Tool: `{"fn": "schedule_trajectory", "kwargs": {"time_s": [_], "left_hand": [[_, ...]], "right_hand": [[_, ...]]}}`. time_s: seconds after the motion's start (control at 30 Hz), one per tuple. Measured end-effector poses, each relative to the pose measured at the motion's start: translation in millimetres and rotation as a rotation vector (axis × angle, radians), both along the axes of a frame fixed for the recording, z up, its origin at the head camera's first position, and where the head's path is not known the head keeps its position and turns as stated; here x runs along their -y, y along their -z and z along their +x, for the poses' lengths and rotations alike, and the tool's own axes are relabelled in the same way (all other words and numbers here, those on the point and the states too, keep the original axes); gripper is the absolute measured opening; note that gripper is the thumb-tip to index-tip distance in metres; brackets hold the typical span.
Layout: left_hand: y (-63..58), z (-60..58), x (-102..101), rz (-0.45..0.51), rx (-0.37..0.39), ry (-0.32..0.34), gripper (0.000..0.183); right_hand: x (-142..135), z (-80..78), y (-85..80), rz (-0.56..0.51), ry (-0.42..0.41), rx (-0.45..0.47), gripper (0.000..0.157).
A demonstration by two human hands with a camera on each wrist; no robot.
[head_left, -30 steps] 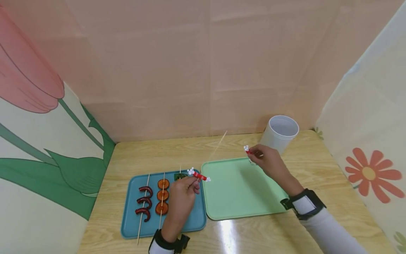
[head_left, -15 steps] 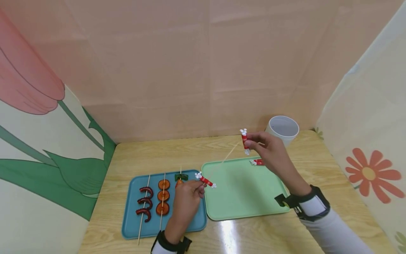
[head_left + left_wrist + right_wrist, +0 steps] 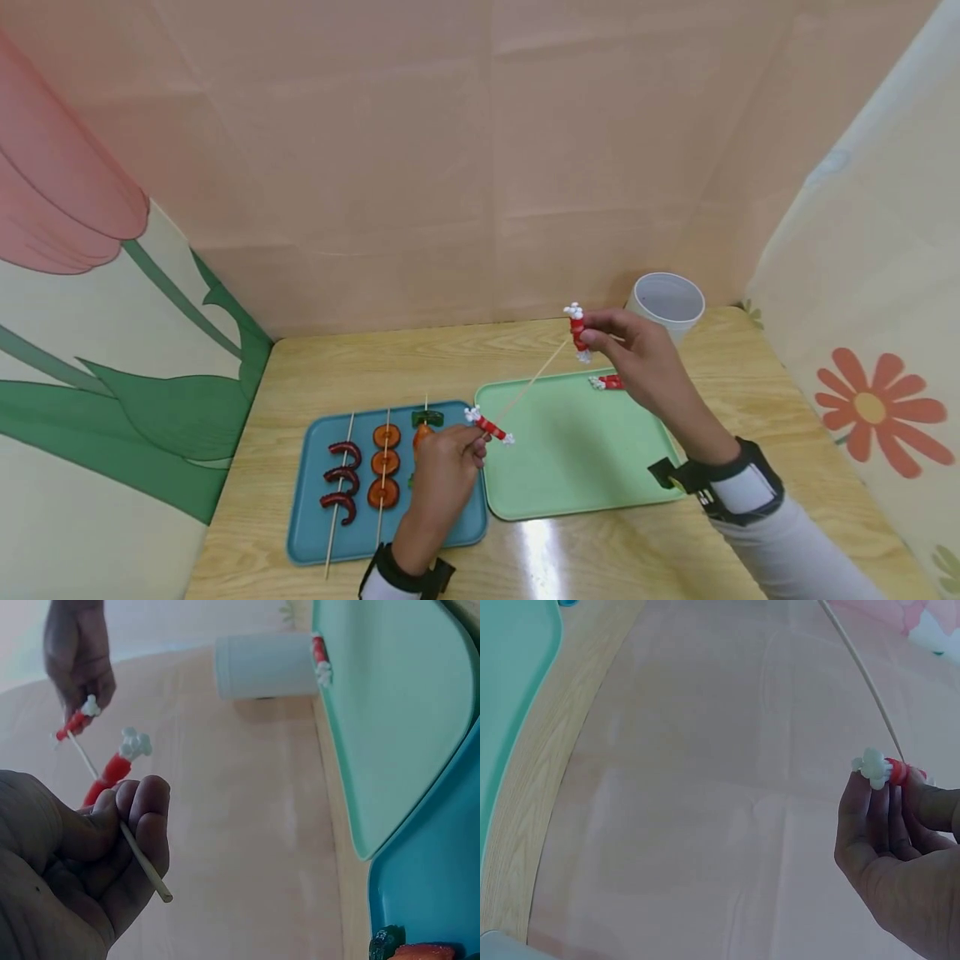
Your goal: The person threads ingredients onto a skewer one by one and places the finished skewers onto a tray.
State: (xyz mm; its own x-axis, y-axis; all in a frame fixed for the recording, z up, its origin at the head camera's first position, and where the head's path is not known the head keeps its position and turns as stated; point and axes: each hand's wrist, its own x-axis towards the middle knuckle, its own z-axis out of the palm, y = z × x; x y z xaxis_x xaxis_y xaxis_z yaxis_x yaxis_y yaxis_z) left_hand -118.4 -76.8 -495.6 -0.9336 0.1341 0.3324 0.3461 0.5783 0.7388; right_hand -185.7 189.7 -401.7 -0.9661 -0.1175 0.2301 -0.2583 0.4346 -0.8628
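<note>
My left hand pinches a thin wooden skewer near its lower end, seen closely in the left wrist view. Threaded on that skewer, right by the fingers, is a red piece with white knobbly ends. My right hand holds a second such red-and-white piece between thumb and fingers, above the green tray's far edge. The skewer's tip meets this piece's red middle in the right wrist view; whether it has gone in, I cannot tell. Another red-and-white piece lies on the green tray, partly hidden by my right hand.
On the blue tray at left lie a skewer of curled dark-red sausages, one of round orange slices, and one with green and orange pieces, partly covered by my left hand. A white cup stands behind the green tray.
My right hand has lifted its red-and-white piece up and left to the skewer's tip. My left hand has shifted slightly right, and the skewer now slants more toward the right hand.
</note>
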Motion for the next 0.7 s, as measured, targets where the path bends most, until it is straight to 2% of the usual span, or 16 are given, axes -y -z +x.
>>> {"fn": "schedule_trajectory", "kwargs": {"time_s": [0.3, 0.7], "left_hand": [[-1.5, -0.3, 0.3, -0.011, -0.027, 0.005, 0.027], [-3.9, -0.2, 0.2, -0.075, -0.035, -0.045, 0.025]], "right_hand": [[1.3, 0.1, -2.5, 0.024, -0.007, -0.008, 0.025], [2.6, -0.3, -0.2, 0.010, -0.029, -0.032, 0.027]]}}
